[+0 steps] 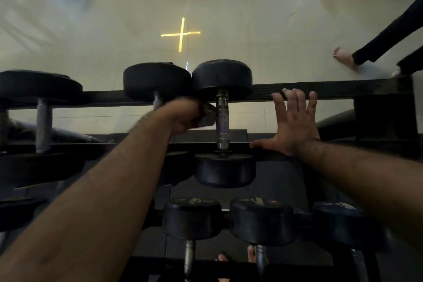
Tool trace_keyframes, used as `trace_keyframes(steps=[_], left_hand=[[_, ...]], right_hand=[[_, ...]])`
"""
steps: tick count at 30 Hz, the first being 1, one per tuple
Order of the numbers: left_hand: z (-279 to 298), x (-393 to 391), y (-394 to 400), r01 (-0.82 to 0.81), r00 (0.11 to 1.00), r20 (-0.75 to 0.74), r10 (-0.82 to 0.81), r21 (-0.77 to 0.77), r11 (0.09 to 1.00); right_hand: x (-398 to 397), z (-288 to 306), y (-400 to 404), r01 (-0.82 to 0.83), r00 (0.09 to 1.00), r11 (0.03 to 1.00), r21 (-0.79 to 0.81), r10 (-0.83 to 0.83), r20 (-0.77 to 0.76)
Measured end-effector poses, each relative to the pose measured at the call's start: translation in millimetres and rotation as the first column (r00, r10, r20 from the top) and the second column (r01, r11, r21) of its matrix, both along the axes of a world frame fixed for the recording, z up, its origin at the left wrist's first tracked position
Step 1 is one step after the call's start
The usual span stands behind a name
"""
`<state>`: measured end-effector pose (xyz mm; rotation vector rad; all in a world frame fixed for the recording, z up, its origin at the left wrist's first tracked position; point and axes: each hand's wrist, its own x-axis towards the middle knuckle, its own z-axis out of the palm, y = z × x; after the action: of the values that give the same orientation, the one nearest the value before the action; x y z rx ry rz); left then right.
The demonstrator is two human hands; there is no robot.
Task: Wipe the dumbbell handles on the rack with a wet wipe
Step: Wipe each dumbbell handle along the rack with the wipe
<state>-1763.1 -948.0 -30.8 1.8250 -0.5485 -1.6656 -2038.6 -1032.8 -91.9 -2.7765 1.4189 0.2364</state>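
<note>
Black dumbbells lie across the top tier of a dark rack [332,89]. My left hand [186,117] grips a crumpled grey wet wipe [207,117] between two dumbbells: one whose steel handle [157,101] it mostly hides, and a right-hand one with a bare knurled handle [222,119]. The wipe sits just left of that bare handle; I cannot tell whether it touches it. My right hand [291,125] lies flat with spread fingers, fingertips on the far rail and thumb on the near rail.
Another dumbbell [43,121] lies at the top tier's left end. Several smaller dumbbells [261,222] sit on the lower tier. A person's bare foot [344,57] and dark trouser leg stand on the pale floor at far right. Equipment feet line the far edge.
</note>
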Motion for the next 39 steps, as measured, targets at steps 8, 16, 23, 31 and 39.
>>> trace_keyframes(steps=[8, 16, 23, 31, 39], left_hand=[[1, -3, 15, 0.532, 0.714, 0.373, -0.593, 0.262, 0.805], [16, -39, 18, 0.157, 0.955, 0.254, -0.151, -0.005, 0.988], [67, -10, 69, 0.163, 0.918, 0.384, -0.101, -0.133, 0.978], [135, -52, 131, -0.062, 0.857, 0.469, 0.213, -0.318, 0.946], [208, -103, 242, -0.399, 0.798, 0.253, 0.546, -0.457, 0.795]], right_hand=[[0, 0, 1, 0.002, 1.0, 1.0, -0.012, -0.002, 0.002], [-2, -3, 0, -0.006, 1.0, 1.0, -0.026, 0.007, 0.03], [-3, 4, 5, 0.031, 1.0, 1.0, 0.002, -0.031, 0.004], [-1, 60, 26, 0.135, 0.988, 0.96, 0.247, -0.111, -0.108], [13, 108, 176, -0.056, 0.933, 0.927, 0.372, -0.084, 0.349]])
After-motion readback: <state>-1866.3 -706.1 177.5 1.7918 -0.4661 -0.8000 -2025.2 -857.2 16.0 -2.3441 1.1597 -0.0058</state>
